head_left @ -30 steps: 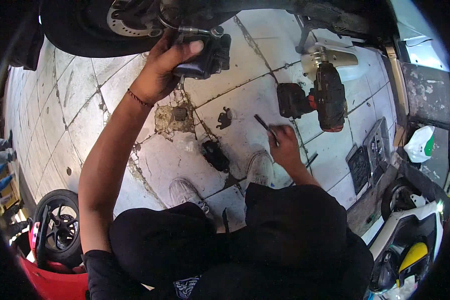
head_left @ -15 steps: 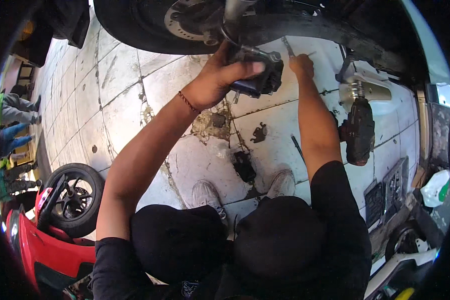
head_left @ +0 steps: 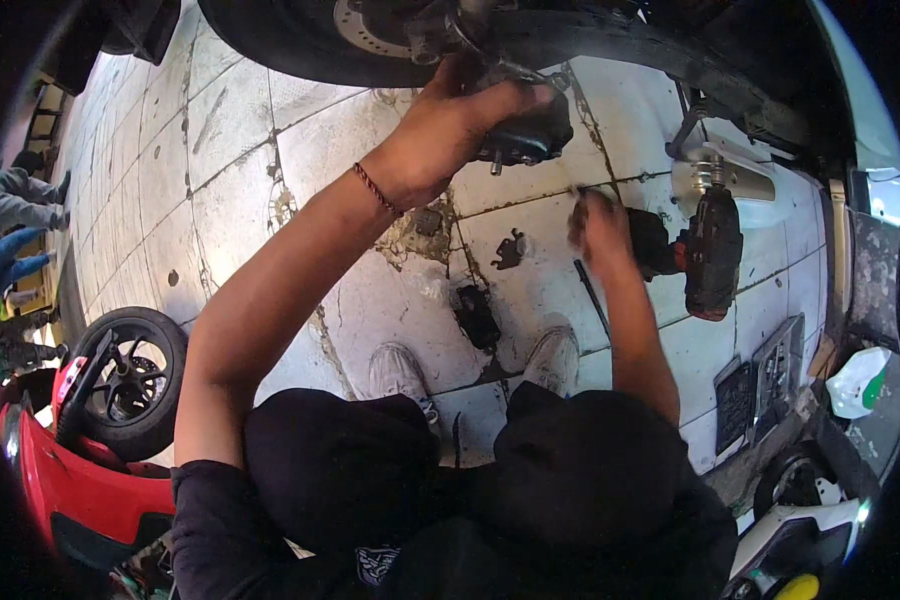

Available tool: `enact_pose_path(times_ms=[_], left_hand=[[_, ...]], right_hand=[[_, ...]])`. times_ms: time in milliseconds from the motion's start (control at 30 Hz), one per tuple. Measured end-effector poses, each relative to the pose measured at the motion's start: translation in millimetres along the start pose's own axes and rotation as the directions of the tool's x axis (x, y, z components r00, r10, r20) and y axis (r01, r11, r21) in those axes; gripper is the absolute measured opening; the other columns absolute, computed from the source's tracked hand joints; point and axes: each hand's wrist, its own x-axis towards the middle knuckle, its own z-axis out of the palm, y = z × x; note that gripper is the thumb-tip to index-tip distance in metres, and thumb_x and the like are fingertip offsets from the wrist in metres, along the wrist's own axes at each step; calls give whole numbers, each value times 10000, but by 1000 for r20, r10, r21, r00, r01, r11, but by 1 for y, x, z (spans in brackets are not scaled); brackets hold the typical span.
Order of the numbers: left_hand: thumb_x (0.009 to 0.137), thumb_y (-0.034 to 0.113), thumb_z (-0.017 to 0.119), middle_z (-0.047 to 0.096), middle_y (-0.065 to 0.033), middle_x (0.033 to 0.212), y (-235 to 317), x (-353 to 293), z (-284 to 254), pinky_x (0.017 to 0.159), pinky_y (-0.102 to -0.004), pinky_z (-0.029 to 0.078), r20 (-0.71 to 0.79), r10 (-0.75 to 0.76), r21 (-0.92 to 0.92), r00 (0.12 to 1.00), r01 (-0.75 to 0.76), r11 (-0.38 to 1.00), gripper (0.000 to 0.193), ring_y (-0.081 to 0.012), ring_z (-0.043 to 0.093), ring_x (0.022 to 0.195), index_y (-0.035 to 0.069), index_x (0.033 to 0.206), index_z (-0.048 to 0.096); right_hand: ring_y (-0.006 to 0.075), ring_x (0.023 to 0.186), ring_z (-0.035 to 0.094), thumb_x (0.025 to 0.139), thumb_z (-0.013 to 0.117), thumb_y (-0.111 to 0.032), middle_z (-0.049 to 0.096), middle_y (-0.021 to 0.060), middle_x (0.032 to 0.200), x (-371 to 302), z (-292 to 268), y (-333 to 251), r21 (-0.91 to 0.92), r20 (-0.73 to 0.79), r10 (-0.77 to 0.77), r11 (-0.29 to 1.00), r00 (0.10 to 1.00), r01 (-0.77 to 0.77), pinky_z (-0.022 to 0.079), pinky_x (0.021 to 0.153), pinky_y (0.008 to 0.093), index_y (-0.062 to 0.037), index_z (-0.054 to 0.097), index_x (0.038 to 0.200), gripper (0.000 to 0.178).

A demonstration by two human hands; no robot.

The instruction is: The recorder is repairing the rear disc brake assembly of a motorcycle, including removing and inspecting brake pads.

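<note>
The right hand (head_left: 598, 225) had dropped from beside the wheel (head_left: 300, 35) toward the drill (head_left: 708, 250), blurred, its grip unreadable. The left hand (head_left: 450, 130) stayed wrapped around the black brake part (head_left: 530, 135) under the wheel.

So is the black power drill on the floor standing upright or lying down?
Lying down: the power drill rests on its side on the tiled floor.

My left hand (head_left: 450, 125) wraps its fingers (head_left: 515, 100) over a dark, greasy brake caliper (head_left: 530, 135), held up just beside the wheel's brake disc (head_left: 370, 25). My right hand (head_left: 598, 225), blurred, pinches a thin dark rod (head_left: 592, 295) that slants down toward the tiled floor (head_left: 250, 150).
</note>
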Motion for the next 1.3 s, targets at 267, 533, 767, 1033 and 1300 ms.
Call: enact_pose_path(times_ms=[267,533,767,1033,1300], left_hand=[[882,262,725,674,-63,1075,-7,9,40,720,-297,547,-181,99,-29,978,-106,994,439,-173,681,916,51,1226,553],[872,245,734,687,-72,1056,-10,7,41,739,-311,562,-260,113,-104,959,-144,984,405,-192,699,922,50,1188,571],[865,242,737,678,-79,1047,-13,8,46,786,-317,561,-256,129,-99,958,-158,982,402,-192,688,933,41,1170,569],[873,286,731,674,-93,1019,-17,14,48,805,-313,542,-370,216,-32,904,-244,969,443,-221,683,933,-2,1162,558],[934,134,661,662,-108,1079,13,9,40,862,-375,580,-145,-31,-198,989,1,980,323,-251,683,968,14,1208,539]], right_hand=[[53,479,357,1014,519,-177,457,-26,611,-176,-14,-76,66,171,-600,798,781,599,295,448,241,48,593,1125,261],[121,522,532,1003,532,-163,569,81,638,-163,17,-98,-139,158,-662,720,733,680,418,493,282,40,614,1099,239],[110,476,467,996,531,-127,512,30,583,-170,21,-116,-320,120,-784,550,609,771,362,458,295,51,630,1079,220],[283,508,580,920,586,-57,577,182,647,-169,27,-150,-498,193,-787,436,585,750,440,507,365,34,639,1074,187],[255,484,564,917,595,-52,571,169,632,-162,28,-142,-460,154,-793,471,590,753,435,499,345,45,648,1068,187]])
